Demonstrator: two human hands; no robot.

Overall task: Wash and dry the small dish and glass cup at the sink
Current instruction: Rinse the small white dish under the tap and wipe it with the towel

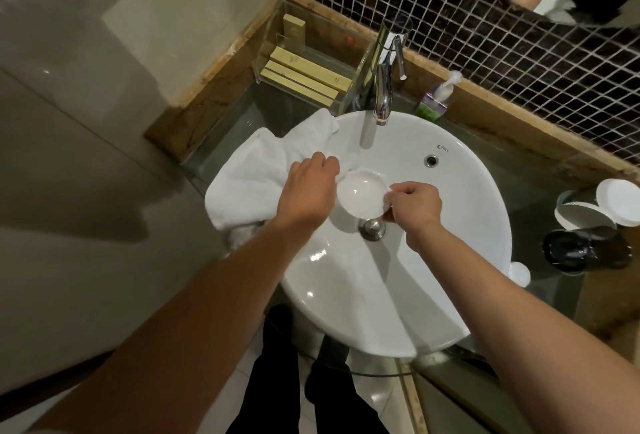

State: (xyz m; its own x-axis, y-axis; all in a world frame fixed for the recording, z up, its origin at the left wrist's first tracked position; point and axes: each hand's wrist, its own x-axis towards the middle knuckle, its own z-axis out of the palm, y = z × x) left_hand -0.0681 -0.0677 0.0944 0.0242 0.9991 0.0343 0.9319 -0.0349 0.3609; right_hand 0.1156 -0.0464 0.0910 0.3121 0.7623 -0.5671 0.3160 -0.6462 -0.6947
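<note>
A small white dish [360, 195] is held over the white basin [433, 253], just above the drain plug [372, 228]. My left hand [310, 191] grips its left edge together with a white towel [256, 177] that hangs over the basin's left rim. My right hand [414, 208] pinches the dish's right edge, with a fold of towel under the fingers. Water runs from the chrome tap [384, 87] into the basin behind the dish. A glass cup [575, 205] with a white paper lid leaning on it stands on the counter at the right.
A clear tray with boxed toiletries [304, 77] sits at the back left. A soap pump bottle [436, 97] stands right of the tap. A dark bottle [585, 250] lies on the glass counter at right, with a small white cap [519, 273] near the basin rim.
</note>
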